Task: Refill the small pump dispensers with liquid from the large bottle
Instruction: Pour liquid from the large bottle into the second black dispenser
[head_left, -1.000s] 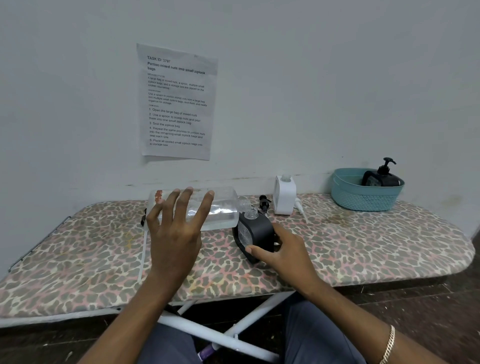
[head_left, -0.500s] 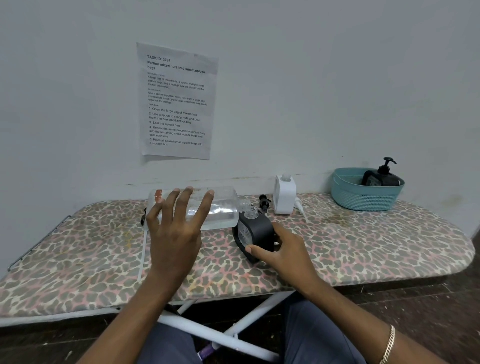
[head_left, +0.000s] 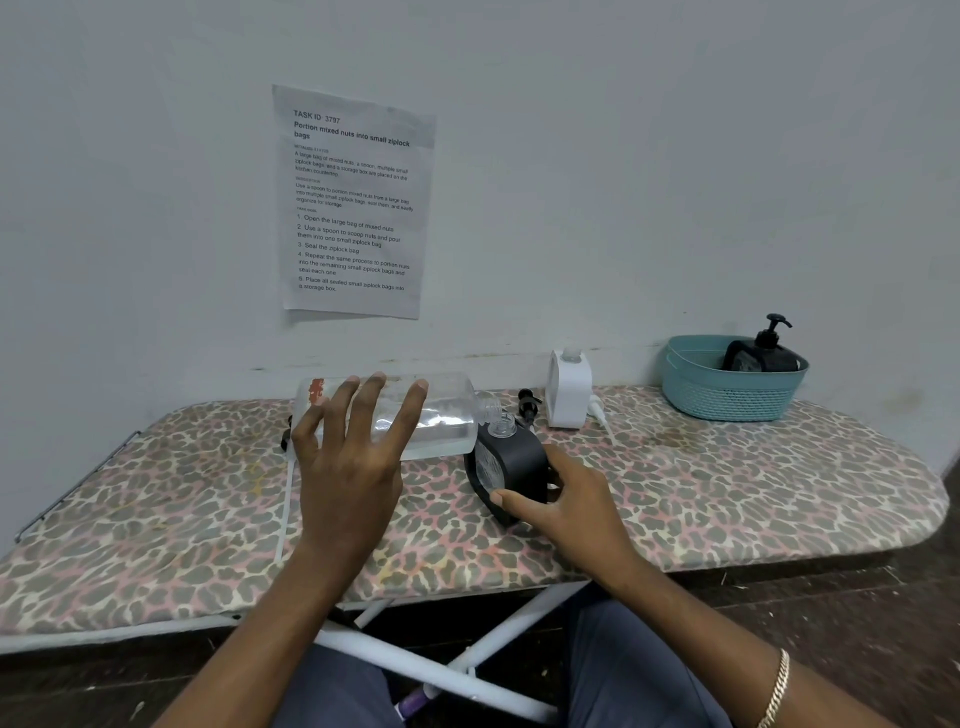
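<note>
My left hand (head_left: 353, 457) grips the large clear bottle (head_left: 447, 415) and holds it on its side above the board, with some liquid lying along its lower wall. The bottle's open mouth points right, at the open neck of a black dispenser (head_left: 514, 457). That dispenser stands slightly tilted on the board, held by my right hand (head_left: 576, 509) with the thumb across its front. A white dispenser (head_left: 569, 389) without its pump stands behind. Next to it lie a black pump head (head_left: 527, 402) and a white pump (head_left: 597, 410).
The leopard-print ironing board (head_left: 727, 493) stands against the wall. A teal basket (head_left: 727, 400) at the back right holds another black pump dispenser (head_left: 763, 353). A printed sheet (head_left: 353, 202) hangs on the wall. A thin white tube (head_left: 285, 499) lies left of my left hand.
</note>
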